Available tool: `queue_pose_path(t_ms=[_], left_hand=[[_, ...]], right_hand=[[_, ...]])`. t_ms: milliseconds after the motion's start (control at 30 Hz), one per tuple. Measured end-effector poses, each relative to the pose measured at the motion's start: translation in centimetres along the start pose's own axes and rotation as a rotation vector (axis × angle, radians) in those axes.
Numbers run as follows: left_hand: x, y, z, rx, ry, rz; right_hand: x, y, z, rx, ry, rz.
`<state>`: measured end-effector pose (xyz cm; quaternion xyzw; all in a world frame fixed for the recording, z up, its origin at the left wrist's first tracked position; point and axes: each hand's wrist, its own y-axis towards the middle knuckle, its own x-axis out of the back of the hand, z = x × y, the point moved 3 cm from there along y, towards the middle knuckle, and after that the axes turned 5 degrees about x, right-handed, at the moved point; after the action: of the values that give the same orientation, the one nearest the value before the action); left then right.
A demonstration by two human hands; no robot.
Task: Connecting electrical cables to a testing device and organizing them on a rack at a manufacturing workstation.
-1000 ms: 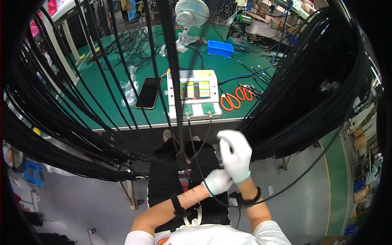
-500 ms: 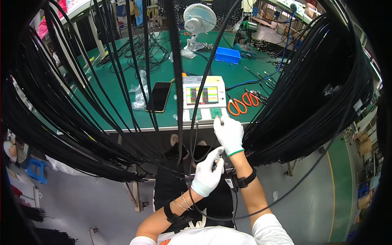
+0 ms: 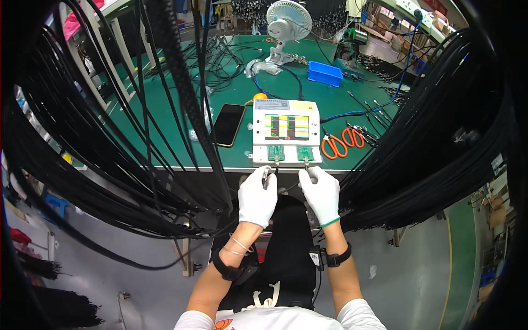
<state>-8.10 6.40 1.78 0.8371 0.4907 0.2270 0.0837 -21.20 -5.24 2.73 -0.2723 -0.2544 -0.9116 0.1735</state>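
Observation:
A white cable tester (image 3: 286, 122) with a lit colour screen stands at the table's near edge. Two green circuit boards (image 3: 276, 153) sit at its front. One cable plug (image 3: 276, 163) is at the left board, its black cable hanging down. My gloved right hand (image 3: 321, 192) pinches another cable plug (image 3: 306, 164) at the right board. Just left of the left board's plug, my gloved left hand (image 3: 257, 197) is closed around a metal-tipped cable end (image 3: 266, 172); its fingers partly hide it.
Black cables hang in thick bundles on the left (image 3: 104, 181) and right (image 3: 418, 148). On the green table (image 3: 220, 93) lie a phone (image 3: 228, 125), orange-handled scissors (image 3: 342, 144), a blue tray (image 3: 325, 73) and loose cables. A white fan (image 3: 287, 25) stands farther back.
My left hand has risen from over my lap to the tester's front edge, still closed on a cable end. My right hand stays by the right board. The screen's colour pattern differs.

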Motion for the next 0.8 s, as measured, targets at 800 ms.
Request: queue_pose_path(t_ms=[800], left_hand=[[-1.5,-1.0,-0.6,0.205,-0.119,0.165]], right_hand=[[-0.7,-1.3,1.0,0.244,-0.055,-0.243]])
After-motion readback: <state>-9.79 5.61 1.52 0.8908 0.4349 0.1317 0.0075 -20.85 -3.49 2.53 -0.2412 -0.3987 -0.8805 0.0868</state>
